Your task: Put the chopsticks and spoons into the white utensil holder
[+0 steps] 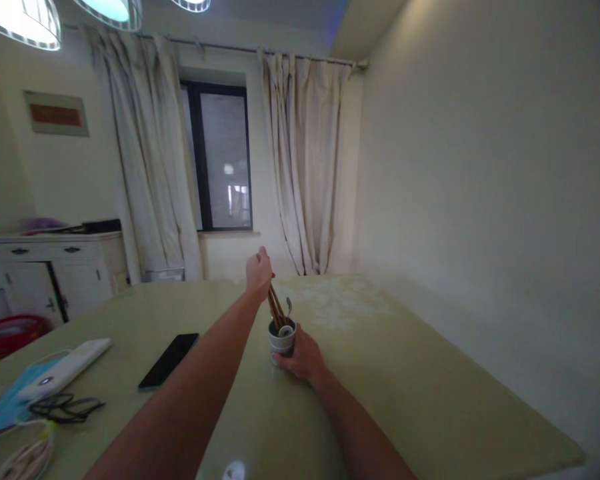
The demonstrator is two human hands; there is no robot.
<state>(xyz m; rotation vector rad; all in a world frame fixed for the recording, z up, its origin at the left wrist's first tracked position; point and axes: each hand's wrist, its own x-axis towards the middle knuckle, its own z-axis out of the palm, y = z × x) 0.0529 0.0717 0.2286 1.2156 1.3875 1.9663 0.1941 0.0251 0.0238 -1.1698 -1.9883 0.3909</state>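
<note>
My right hand (305, 353) is wrapped round the side of a pale cup (281, 341), with my thumb low across the front. The cup seems to stand on the table (395, 387) in front of me. It looks hard and smooth, so I guess it could slip or chip if it fell. The side, below the rim, is the good place to hold it.

Brown sticks (276, 308) lean up out of the cup, next to a shiny spoon (289, 307). My left hand (260, 272) is closed round the top of the sticks. I can't tell if it has all of them. They look stiff and light, and best pinched up high.

The table is pale green and shiny, so things may slide. On my left lie a black cord (66, 408), a blue mask (15, 400), a long white thing (65, 371) and a black phone (167, 363).

Farther off is a white cupboard (80, 273). Behind that are long pale curtains (307, 160) and a dark-framed window (225, 160).
</note>
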